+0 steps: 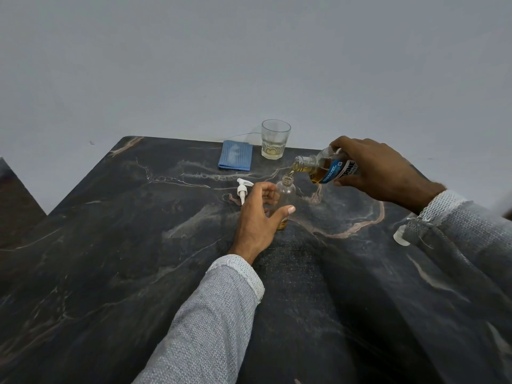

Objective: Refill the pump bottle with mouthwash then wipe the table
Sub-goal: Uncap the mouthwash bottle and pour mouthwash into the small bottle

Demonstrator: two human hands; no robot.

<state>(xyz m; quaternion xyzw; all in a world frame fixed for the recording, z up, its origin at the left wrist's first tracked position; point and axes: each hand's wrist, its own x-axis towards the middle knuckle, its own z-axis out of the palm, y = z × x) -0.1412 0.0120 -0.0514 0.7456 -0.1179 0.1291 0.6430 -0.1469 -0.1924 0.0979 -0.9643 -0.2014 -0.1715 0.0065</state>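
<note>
Currently mid-pour. Right hand [379, 167] wrapped around mouthwash bottle [325, 166], grip closed on its labelled body, neck tipped down so a thin amber stream drops into narrow mouth of pump bottle [285, 195]. Left hand [257, 214] cupped round pump bottle, fingers and thumb curled against its sides, evidently to keep it upright and steady under the stream. Pump bottle standing near tabletop [110, 259] centre: clear, cylindrical, small amber pool at base, so judged barely filled. White plastic pump head [243, 189] lying just left of it, removed to open the neck. Blue ribbed cloth [235, 159] folded flat near far edge, presumably for wiping. Faceted glass tumbler [275, 139] beside cloth, pale liquid at bottom. Tabletop dark, marble-veined, smooth.
</note>
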